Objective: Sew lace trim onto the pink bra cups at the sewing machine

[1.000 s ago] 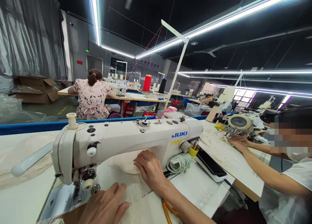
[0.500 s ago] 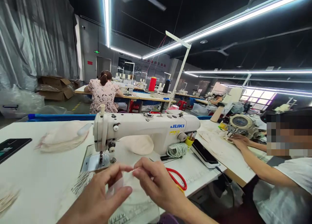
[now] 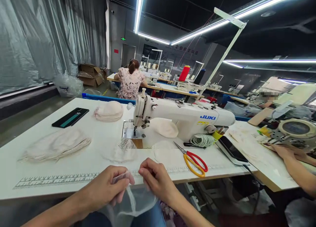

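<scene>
My left hand (image 3: 112,185) pinches a sheer whitish fabric (image 3: 134,204) just in front of the table edge. Close on its right, my right hand (image 3: 158,179) has its fingers pressed together on the same fabric, which hangs down over my lap. Beyond both hands stands a white JUKI sewing machine (image 3: 187,116). Beside its needle area, a small netted piece (image 3: 124,148) lies on the table. Scissors (image 3: 195,162) with red and yellow handles lie right of my right hand.
Cloth stacks (image 3: 55,146) (image 3: 110,111) and a dark phone-like object (image 3: 70,117) are on the left. Coiled cord (image 3: 202,140), a yellow cup (image 3: 217,134) and a device (image 3: 232,149) stand right. A co-worker's hands (image 3: 283,151) work at another machine (image 3: 296,129).
The view has turned left and downward. My hands have drawn back from above the table to its front edge with the fabric, and the scissors are now fully visible.
</scene>
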A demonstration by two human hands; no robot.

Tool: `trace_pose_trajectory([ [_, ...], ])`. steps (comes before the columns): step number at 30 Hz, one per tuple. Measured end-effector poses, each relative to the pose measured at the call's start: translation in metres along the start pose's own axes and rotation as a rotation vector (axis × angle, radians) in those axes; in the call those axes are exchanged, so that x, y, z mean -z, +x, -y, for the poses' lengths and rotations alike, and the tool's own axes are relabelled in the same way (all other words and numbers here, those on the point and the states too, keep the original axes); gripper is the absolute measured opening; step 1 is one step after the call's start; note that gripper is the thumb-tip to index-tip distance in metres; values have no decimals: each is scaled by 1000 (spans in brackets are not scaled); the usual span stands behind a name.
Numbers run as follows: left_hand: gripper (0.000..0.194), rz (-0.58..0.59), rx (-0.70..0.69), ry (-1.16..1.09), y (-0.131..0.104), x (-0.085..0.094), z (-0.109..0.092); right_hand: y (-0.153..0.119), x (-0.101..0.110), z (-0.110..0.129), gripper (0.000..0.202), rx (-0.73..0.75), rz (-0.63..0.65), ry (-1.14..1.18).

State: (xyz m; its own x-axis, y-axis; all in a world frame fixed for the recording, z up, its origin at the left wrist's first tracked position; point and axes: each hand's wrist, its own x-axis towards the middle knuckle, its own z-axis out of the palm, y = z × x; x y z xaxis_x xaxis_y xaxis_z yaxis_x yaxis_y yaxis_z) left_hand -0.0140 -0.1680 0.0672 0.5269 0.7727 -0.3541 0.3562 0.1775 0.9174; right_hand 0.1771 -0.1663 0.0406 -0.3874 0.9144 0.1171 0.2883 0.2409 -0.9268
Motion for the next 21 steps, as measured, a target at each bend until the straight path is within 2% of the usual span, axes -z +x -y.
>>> trace_pose_trajectory([
  [4,31,10,-4,43,-7,13,10,-6,3,6,17,-5,33,20],
  [8,28,46,64,149,-21,33,23,-19,3,15,19,96,269,-9],
  [10,30,70,95,210,-24,49,21,-21,-1,16,24,108,317,-30],
  [12,32,87,75,269,-16,69,7,-13,-5,15,26,94,294,-57],
  [14,30,76,-41,358,5,88,-13,5,-9,13,25,55,228,-66],
  [16,28,15,-157,544,37,104,-28,29,-11,8,28,-36,138,-53],
  [17,26,0,-166,595,56,109,-32,40,-10,4,28,-84,85,-77],
  [19,19,-58,-185,680,90,115,-29,60,-7,-8,25,-127,-25,-257],
  [21,16,-122,-187,765,114,113,-17,71,-2,-23,21,-76,-98,-539],
])
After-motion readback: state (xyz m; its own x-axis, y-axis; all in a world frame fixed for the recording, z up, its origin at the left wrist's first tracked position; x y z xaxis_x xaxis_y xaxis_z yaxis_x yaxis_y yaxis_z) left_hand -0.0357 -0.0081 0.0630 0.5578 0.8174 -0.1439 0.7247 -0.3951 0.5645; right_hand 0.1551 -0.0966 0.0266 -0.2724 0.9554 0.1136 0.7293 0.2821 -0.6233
